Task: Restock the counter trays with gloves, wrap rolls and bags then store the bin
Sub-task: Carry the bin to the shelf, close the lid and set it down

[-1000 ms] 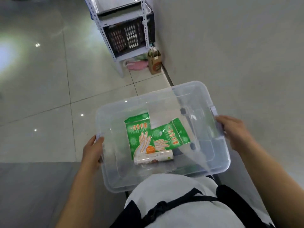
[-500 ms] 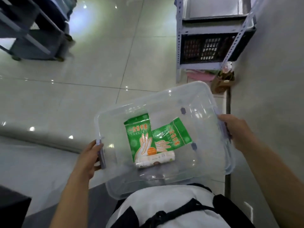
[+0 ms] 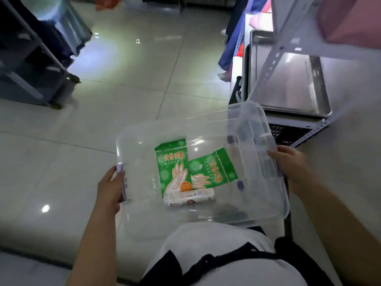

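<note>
The clear bin point(image 3: 206, 129) is carried at waist height, left hand point(image 3: 110, 187) and right hand point(image 3: 292, 166) each curled round an end handle. Inside lie 2 green glove packs point(image 3: 173, 168) and 1 white roll point(image 3: 189, 197). A steel tray point(image 3: 288, 87) sits on the shelf just beyond.

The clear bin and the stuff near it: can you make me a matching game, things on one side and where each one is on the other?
Things:
1. clear bin
2. green glove packets
3. white roll box
4. metal tray

Places:
A. lying flat on the bin's floor, overlapping each other
B. on the metal shelf rack, ahead on the right
C. held by the left hand and right hand
D. in the bin, against the packets' near edge

Pairs: 1-C, 2-A, 3-D, 4-B
</note>
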`<state>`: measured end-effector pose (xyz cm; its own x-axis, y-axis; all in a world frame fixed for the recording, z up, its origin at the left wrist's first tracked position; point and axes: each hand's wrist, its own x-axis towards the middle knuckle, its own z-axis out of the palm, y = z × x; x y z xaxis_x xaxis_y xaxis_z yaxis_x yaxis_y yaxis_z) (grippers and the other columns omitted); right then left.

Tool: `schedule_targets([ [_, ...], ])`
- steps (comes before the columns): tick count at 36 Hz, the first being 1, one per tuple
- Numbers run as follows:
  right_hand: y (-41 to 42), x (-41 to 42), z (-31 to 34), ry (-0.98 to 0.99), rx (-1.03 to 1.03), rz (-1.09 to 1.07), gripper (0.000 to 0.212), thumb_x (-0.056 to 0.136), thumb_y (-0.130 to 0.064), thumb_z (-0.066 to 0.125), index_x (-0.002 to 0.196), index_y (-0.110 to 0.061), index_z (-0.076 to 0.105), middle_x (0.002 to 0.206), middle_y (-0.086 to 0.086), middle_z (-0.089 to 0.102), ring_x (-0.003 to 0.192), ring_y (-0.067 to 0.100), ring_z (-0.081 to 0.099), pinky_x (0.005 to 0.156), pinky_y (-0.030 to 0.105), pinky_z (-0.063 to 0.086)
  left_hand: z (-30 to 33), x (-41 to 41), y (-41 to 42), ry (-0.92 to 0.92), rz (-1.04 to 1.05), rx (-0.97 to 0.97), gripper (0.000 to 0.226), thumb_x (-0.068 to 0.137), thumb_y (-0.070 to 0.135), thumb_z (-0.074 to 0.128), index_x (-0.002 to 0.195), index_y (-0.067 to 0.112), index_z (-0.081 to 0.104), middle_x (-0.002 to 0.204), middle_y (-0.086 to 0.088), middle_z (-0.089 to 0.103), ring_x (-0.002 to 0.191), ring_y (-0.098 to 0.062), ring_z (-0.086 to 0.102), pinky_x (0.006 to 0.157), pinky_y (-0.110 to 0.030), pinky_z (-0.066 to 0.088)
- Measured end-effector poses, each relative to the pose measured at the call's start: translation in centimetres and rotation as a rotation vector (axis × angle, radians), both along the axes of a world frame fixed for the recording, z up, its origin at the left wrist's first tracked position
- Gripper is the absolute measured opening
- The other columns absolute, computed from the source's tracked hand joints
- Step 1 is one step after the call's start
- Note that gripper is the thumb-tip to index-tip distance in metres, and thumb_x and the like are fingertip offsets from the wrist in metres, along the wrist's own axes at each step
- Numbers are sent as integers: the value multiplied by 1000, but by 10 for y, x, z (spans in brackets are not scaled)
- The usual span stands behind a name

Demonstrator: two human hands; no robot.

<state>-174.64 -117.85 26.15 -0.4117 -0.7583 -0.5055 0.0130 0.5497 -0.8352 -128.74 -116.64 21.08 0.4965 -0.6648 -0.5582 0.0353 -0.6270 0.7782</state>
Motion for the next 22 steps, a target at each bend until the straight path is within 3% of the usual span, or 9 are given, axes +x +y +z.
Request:
schedule_targets([
  [4,-42,17,-6,-52,10,-32,21,76,-19,80,96,-22,72,75,-9,76,62,12,73,47,24,55,-2,15,-61,-46,-21,-31,27,90,54,60,109,39,72,91,1,65,76,-17,59,80,-54,56],
  [8,-99,32,-18,-81,72,-8,20,74,-19,82,88,-28,73,76,-7,77,62,14,73,47,25,54,-5,41,-132,-69,-49,11,27,85,60,61,103,44,72,98,-2,67,80,-17,61,60,-37,58],
  [13,-206,60,-37,-52,102,52,24,79,-21,79,102,-18,72,85,5,76,70,20,72,57,28,56,-6,66,-240,-109,-79,2,38,89,58,61,119,36,69,107,-2,67,85,-18,62,80,-44,54],
  [17,-320,89,-34,-79,105,89,27,76,-22,81,101,-25,71,78,0,73,52,9,65,42,21,47,8,93,-331,-181,-25,-38,35,93,47,60,118,23,69,97,-9,63,81,-22,55,76,-37,47],
  [20,-396,110,-28,-82,96,126,24,78,-16,79,100,-21,74,87,7,74,68,19,70,55,30,57,26,116,-395,-151,-38,17,30,93,52,60,112,32,70,99,-9,63,85,-24,56,73,-41,54],
  [22,-438,123,-25,-77,100,118,16,78,-14,78,90,-24,74,86,3,74,69,17,68,49,24,54,32,127,-433,-132,-25,50,30,91,57,59,111,38,69,98,-6,62,87,-24,57,66,-44,56],
])
